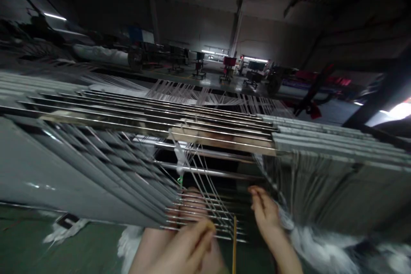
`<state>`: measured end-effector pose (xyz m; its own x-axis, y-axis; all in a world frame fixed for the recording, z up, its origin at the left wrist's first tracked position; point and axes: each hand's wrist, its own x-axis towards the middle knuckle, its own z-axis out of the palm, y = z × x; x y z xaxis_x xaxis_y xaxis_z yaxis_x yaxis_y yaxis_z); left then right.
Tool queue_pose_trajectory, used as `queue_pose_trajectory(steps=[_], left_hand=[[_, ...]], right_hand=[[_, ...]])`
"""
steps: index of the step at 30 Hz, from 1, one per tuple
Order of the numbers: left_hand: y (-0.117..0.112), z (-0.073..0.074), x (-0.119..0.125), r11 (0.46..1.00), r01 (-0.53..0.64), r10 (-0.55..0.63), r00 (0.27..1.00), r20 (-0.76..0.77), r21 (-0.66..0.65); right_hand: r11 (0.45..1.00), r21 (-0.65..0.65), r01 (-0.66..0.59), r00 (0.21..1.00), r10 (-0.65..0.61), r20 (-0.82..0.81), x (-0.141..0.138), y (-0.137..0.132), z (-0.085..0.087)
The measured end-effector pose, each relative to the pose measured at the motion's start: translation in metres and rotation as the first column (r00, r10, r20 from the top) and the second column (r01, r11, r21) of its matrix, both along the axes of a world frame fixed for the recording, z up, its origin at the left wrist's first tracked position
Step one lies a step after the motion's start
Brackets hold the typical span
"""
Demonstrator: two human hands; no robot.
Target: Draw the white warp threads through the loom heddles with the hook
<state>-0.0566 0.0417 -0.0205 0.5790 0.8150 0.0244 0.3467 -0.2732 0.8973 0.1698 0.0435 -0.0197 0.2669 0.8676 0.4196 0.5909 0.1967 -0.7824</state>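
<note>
My left hand (192, 246) is low in the middle, its fingers pressed together in a pinch just in front of a bank of thin metal rods (205, 216). What it pinches is too small to see. More skin (191, 199) shows behind the rods; whose it is I cannot tell. My right hand (265, 214) reaches up on the right, fingers curled at the edge of the white threads (202, 167) that fan down through the gap. A thin yellow stick (234, 244) stands upright between the hands. A green tag (180, 178) hangs from a white knot.
Long steel bars (160, 120) cross the loom from left to right. Grey packed heddles hang on the left (80, 167) and on the right (337, 180). White fluff (321, 248) lies below. Dim machines (229, 66) stand across the hall behind.
</note>
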Motion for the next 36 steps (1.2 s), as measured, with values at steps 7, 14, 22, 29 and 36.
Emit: queue_pose_trajectory(steps=[7,14,22,29,36], left_hand=[[0.061,0.020,-0.017,0.708,-0.326,0.560,0.799,-0.218,0.626],[0.060,0.020,-0.008,0.665,-0.114,0.607,0.658,-0.446,0.738],[0.062,0.020,-0.006,0.614,-0.018,0.604,0.655,-0.455,0.789],[0.064,0.018,-0.004,0.491,0.016,0.608,0.709,-0.357,0.871],[0.074,0.013,-0.005,0.435,-0.043,0.535,0.816,-0.220,0.899]], right_hand=[[0.953,-0.174,-0.248,0.965,0.227,-0.134,-0.031,-0.009,0.020],[0.940,-0.167,-0.299,0.954,0.289,-0.081,-0.033,-0.002,0.018],[0.929,-0.182,-0.322,0.947,0.311,-0.087,-0.031,-0.006,0.023],[0.928,-0.204,-0.311,0.950,0.301,-0.078,-0.032,-0.005,0.023],[0.926,-0.200,-0.319,0.947,0.306,-0.095,-0.032,-0.005,0.019]])
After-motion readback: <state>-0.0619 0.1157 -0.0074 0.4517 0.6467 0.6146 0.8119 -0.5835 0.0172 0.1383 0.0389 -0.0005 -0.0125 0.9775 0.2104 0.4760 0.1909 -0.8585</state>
